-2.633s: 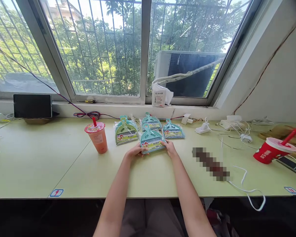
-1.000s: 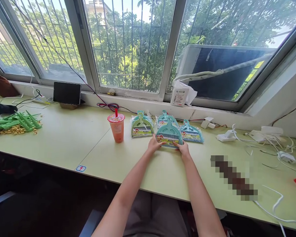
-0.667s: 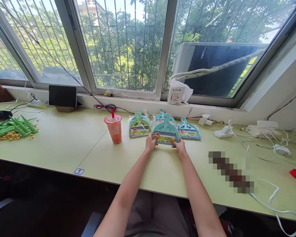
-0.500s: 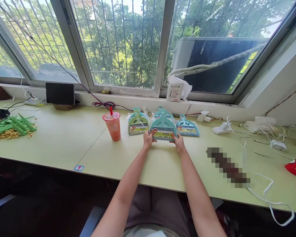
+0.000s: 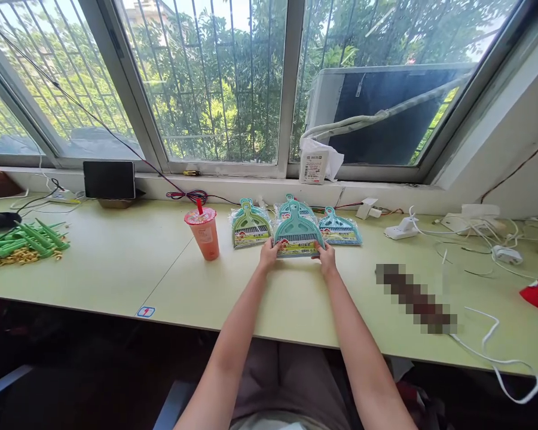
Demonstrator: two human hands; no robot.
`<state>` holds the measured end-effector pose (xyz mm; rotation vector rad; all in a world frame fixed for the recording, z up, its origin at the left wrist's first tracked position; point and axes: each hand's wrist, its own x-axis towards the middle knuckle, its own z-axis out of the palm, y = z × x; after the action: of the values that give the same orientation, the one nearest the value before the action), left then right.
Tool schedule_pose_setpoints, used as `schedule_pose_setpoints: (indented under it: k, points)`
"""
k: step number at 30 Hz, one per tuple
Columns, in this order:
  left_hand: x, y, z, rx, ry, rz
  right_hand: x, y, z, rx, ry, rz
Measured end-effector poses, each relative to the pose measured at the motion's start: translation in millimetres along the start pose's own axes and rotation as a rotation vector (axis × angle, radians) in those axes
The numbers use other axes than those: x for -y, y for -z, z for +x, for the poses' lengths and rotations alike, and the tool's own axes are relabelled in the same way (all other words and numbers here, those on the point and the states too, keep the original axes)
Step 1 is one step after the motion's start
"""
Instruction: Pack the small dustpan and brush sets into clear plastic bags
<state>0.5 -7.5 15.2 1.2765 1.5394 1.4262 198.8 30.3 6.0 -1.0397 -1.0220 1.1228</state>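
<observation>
A teal mini dustpan and brush set point(image 5: 298, 233) in clear wrap, with a yellow label, stands between my two hands. My left hand point(image 5: 269, 253) grips its lower left corner, and my right hand point(image 5: 326, 258) has the lower right one. Both thumbs press on its front; the other fingers are mostly behind it. Around it are more wrapped sets: a green one point(image 5: 250, 226) to the left, a blue one point(image 5: 339, 229) to the right, and another teal one point(image 5: 291, 206) partly hidden behind.
A pink drink cup point(image 5: 206, 236) with a red straw stands left of the sets. Farther left are a tablet point(image 5: 109, 180) and a pile of green pods point(image 5: 31, 242). White cables and a power strip point(image 5: 402, 229) lie to the right, near a blurred-out object point(image 5: 415, 298).
The camera view has shifted slightly. My hands keep the same hold on the teal set, which stays in nearly the same place.
</observation>
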Motion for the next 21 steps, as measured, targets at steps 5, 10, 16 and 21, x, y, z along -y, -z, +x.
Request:
schedule_pose_setpoints:
  k: [5,10,16,21]
  points:
    - [-1,-5.1,-2,0.009,0.07,-0.012,-2,3,4,-0.015,0.011,-0.011]
    - [-1,-13.0,-4,-0.011,0.087,-0.006,-2,7,8,-0.056,-0.032,-0.017]
    - [4,-29.5,-5,-0.038,0.099,0.045,-5,13,15,-0.255,0.046,-0.269]
    - [3,-35.4,-11,0.001,0.155,0.051,-5,12,15,-0.305,0.045,-0.449]
